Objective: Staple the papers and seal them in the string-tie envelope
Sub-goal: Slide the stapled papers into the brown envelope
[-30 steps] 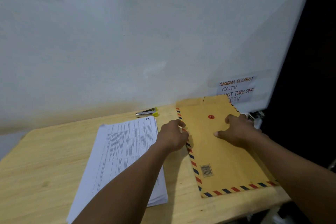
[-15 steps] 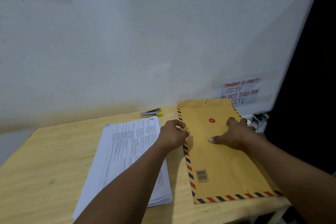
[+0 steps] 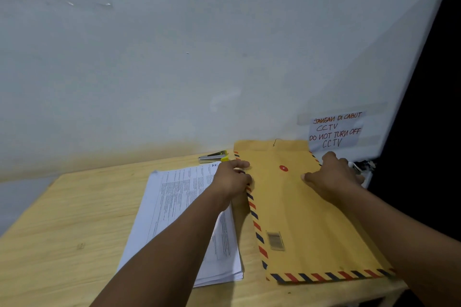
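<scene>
A brown envelope [image 3: 299,212] with a red-and-blue striped border, a red string button and an open top flap lies on the right of the wooden table [image 3: 74,219]. My left hand [image 3: 233,178] grips its left edge near the top. My right hand [image 3: 331,177] holds its right edge, thumb pressed on the face. A stack of printed white papers [image 3: 179,219] lies flat to the left of the envelope, partly under my left forearm. A silver stapler with a yellow tip [image 3: 214,156] rests by the wall behind the papers.
A white wall rises right behind the table. A taped handwritten CCTV note [image 3: 335,129] hangs above the envelope's far end. A dark panel [image 3: 429,119] stands at the right, with a plug or cables [image 3: 361,166] at its foot.
Both hands have stayed on the envelope's edges while its near end has shifted slightly left, toward the papers. The papers and the stapler have not moved.
</scene>
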`<action>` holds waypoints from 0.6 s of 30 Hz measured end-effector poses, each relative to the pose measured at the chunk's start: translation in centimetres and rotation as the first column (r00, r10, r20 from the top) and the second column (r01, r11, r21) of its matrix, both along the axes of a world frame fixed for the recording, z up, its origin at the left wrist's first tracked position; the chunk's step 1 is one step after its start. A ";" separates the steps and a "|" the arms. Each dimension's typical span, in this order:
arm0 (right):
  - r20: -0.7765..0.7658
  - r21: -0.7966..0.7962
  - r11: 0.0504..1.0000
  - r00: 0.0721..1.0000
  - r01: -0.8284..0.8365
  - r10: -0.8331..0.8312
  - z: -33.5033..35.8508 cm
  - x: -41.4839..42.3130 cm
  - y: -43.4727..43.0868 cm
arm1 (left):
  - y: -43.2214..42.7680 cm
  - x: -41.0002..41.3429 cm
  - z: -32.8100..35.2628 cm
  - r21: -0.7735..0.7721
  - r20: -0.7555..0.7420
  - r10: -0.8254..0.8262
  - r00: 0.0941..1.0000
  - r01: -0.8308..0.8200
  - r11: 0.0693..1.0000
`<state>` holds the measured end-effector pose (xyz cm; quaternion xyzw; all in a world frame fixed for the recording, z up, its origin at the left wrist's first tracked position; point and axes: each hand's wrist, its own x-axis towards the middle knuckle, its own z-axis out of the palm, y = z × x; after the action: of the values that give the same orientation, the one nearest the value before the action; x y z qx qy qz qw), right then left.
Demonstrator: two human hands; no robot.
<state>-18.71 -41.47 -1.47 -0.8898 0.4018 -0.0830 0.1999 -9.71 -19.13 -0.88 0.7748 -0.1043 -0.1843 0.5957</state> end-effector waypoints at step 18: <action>0.148 0.296 0.920 0.964 -0.255 0.220 3.5 2.1 3.3 | 4.7 0.5 5.1 -0.452 -0.090 0.200 0.976 -0.219 0.865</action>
<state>-16.65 -38.12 2.00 -0.8830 0.2869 -0.0430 0.3689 -9.24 -14.41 4.21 0.6148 -0.0481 -0.1044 0.7803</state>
